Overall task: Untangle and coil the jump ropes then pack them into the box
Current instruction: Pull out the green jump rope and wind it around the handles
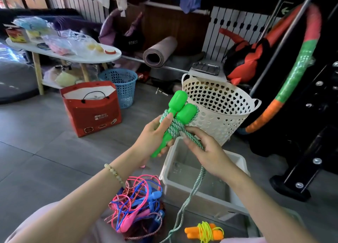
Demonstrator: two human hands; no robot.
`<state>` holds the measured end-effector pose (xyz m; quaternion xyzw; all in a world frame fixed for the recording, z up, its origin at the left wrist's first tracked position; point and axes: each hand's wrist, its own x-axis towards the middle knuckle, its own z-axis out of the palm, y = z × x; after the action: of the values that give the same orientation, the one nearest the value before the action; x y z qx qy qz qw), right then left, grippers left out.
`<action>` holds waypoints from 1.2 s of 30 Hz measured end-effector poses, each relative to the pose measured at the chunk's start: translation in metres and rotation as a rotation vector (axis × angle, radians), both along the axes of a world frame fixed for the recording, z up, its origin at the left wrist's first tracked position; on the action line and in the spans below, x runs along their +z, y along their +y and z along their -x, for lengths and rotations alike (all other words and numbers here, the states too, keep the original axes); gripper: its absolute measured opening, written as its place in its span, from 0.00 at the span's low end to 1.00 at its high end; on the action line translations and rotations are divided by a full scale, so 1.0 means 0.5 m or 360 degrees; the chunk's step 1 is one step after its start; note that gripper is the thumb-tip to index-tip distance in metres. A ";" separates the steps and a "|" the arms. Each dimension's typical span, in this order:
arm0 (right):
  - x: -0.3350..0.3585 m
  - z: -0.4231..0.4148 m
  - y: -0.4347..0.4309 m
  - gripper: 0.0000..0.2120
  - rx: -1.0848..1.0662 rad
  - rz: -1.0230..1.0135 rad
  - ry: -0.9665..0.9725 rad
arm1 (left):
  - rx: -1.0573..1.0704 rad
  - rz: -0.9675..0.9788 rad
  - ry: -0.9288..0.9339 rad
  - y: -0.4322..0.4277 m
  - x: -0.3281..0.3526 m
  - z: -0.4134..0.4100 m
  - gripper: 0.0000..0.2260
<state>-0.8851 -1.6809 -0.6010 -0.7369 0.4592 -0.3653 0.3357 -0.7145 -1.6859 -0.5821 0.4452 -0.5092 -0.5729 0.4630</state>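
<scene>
Left hand is wrapped around the two green handles, held side by side and tilted up to the right, with the thumb pressed flat on the rope turns. The green-white rope is wound several times around the handles just below their fat ends. Right hand sits just right of the bundle, fingers curled and pinching the free strand where it leaves the wraps. The rest of the rope hangs from under that hand, runs down across the box and off the bottom edge. The box is a translucent grey tub directly under both hands; can't see any ropes inside it. The tangle of pink, blue and red ropes sits just left of the box, under the left forearm. The orange rope, yellow cord already wrapped around its handles, lies in front of the box, apart from the tangle. There's a bead bracelet on the left wrist. Behind the box is a cream basket with heart holes. Further left on the floor are a red bag and a blue bin. A rolled mat is at the back.
</scene>
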 end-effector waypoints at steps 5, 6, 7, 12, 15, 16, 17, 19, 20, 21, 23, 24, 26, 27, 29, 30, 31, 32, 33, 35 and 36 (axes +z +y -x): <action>-0.005 -0.019 -0.002 0.06 -0.0159 0.0298 0.0069 | 0.0043 -0.0112 0.0108 -0.006 0.003 -0.002 0.17; -0.004 -0.025 0.000 0.09 -0.0171 0.0192 0.0021 | 0.0060 -0.0116 0.0117 -0.008 0.002 -0.003 0.17; -0.004 -0.031 0.002 0.11 -0.0167 0.0027 -0.0077 | 0.0081 -0.0116 0.0119 -0.010 0.001 -0.003 0.17; -0.005 -0.044 0.009 0.14 -0.0132 -0.0489 -0.0197 | 0.0271 -0.0125 0.0042 -0.029 -0.020 -0.007 0.15; -0.003 -0.048 0.020 0.10 -0.0177 -0.0391 0.0180 | 0.0370 -0.0077 -0.0052 -0.043 -0.034 -0.010 0.16; -0.001 -0.048 0.023 0.09 -0.0175 -0.0250 0.0394 | 0.0392 -0.0049 -0.0108 -0.047 -0.037 -0.012 0.16; 0.001 -0.046 0.026 0.08 -0.0168 -0.0102 0.0564 | 0.0403 -0.0021 -0.0157 -0.050 -0.038 -0.013 0.16; 0.008 -0.040 0.027 0.12 -0.0210 0.0118 0.0829 | 0.0409 0.0006 -0.0206 -0.055 -0.039 -0.017 0.15; 0.009 -0.036 0.026 0.15 -0.0260 0.0254 0.1022 | 0.0414 -0.0012 -0.0208 -0.058 -0.041 -0.019 0.15; 0.007 -0.033 0.025 0.16 -0.0328 0.0464 0.1227 | 0.0417 -0.0049 -0.0205 -0.059 -0.041 -0.022 0.16; 0.001 -0.027 0.020 0.20 -0.0432 0.0745 0.1590 | 0.0407 -0.0139 -0.0202 -0.061 -0.041 -0.027 0.16; -0.004 -0.023 0.016 0.24 -0.0492 0.0810 0.1641 | 0.0398 -0.0181 -0.0194 -0.061 -0.041 -0.029 0.16; -0.015 -0.011 0.008 0.23 -0.0431 0.0919 0.1437 | 0.0374 -0.0249 -0.0133 -0.059 -0.037 -0.034 0.15; -0.010 -0.009 0.007 0.18 -0.0341 0.0810 0.1154 | 0.0358 -0.0257 -0.0108 -0.059 -0.035 -0.037 0.15; -0.001 -0.009 0.009 0.10 -0.0246 0.0286 0.0483 | 0.0342 -0.0228 -0.0130 -0.058 -0.032 -0.041 0.15; 0.003 -0.011 0.011 0.08 -0.0225 0.0057 0.0283 | 0.0346 -0.0186 -0.0175 -0.058 -0.033 -0.041 0.16; 0.006 -0.014 0.012 0.08 -0.0212 -0.0112 0.0180 | 0.0355 -0.0109 -0.0243 -0.060 -0.037 -0.041 0.16; 0.009 -0.017 0.016 0.10 -0.0176 -0.0264 0.0126 | 0.0368 0.0008 -0.0345 -0.061 -0.044 -0.038 0.16; 0.016 -0.022 0.023 0.12 -0.0121 -0.0420 0.0061 | 0.0378 0.0157 -0.0482 -0.061 -0.052 -0.034 0.15; 0.044 -0.029 0.030 0.15 -0.0028 -0.0683 -0.0182 | 0.0332 0.0434 -0.0771 -0.057 -0.063 -0.024 0.13; 0.057 -0.027 0.029 0.15 -0.0005 -0.0750 -0.0313 | 0.0272 0.0516 -0.0877 -0.053 -0.062 -0.018 0.12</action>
<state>-0.8715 -1.6665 -0.5724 -0.5984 0.4980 -0.3186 0.5407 -0.7054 -1.7123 -0.6132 0.5449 -0.6607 -0.3014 0.4191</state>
